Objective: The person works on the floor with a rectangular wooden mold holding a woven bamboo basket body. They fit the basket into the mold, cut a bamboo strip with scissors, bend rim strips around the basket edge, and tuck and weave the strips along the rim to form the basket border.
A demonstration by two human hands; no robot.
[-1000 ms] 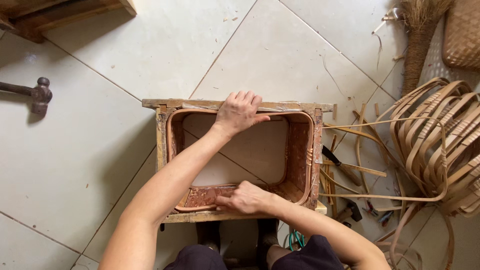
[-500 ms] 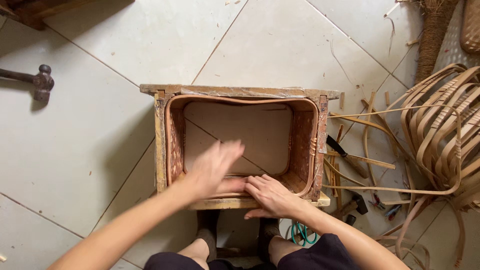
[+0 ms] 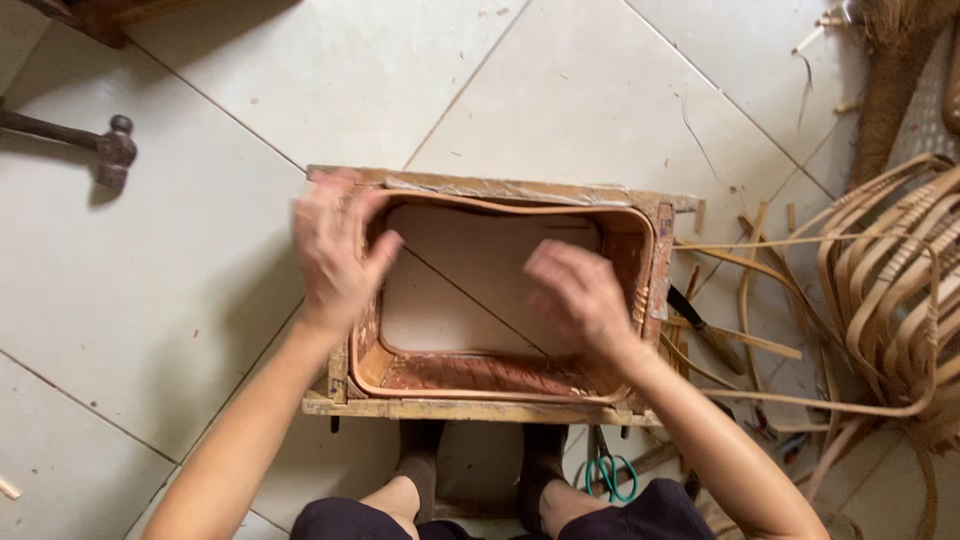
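A rectangular wooden frame (image 3: 480, 188) stands on the tiled floor, with a brown woven liner (image 3: 490, 375) fitted inside it and floor tiles showing through its open middle. My left hand (image 3: 335, 250) lies over the frame's left side, fingers spread, touching the rim and the liner's left wall. My right hand (image 3: 578, 295) hovers over the right part of the opening, fingers loosely curled and blurred by motion. Neither hand holds anything that I can see.
A hammer (image 3: 100, 150) lies on the tiles at far left. Loops of cane strips (image 3: 890, 290) pile up at right, with loose strips and a dark-handled tool (image 3: 700, 325) beside the frame. Green-handled scissors (image 3: 605, 470) lie near my feet (image 3: 420, 460).
Both hands left the frame's near edge. My left hand swung to the frame's left side; my right hand rose over the right part of the opening. The camera moved a little closer.
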